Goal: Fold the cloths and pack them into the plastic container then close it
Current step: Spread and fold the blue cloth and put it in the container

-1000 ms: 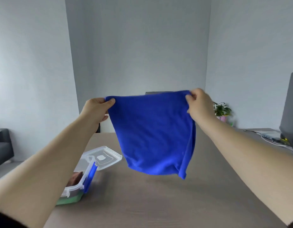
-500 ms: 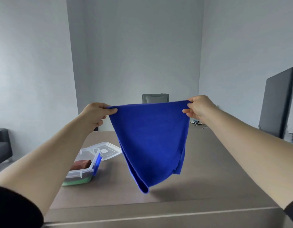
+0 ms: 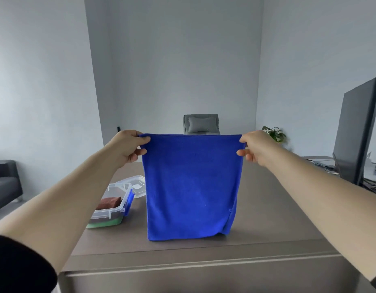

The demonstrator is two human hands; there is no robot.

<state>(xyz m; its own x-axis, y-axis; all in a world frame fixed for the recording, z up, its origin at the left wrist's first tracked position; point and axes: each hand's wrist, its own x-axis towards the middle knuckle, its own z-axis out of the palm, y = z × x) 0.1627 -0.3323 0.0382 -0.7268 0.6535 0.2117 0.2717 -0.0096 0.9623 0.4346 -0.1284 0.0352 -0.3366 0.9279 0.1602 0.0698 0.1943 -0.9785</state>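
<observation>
Two hands pinch a smooth, doubled blue cloth (image 3: 191, 187) hanging flat.

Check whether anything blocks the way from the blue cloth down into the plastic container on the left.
Nothing visible does. The blue cloth hangs from the left hand and right hand. The plastic container stands open, its lid lying behind it. A brown cloth already lies inside, leaving room on top.
</observation>
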